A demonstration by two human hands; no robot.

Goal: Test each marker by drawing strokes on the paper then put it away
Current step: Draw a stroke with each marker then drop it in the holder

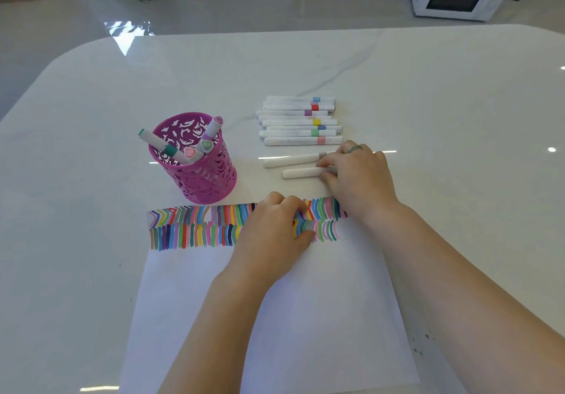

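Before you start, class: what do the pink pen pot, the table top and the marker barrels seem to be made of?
Pen pot: likely thin painted metal, perhaps plastic; cut-out pattern, glossy magenta.
Table top: polished stone or a stone-look slab; grey veins, mirror-like reflections.
Marker barrels: white plastic, matt and scuffed, with coloured bands.
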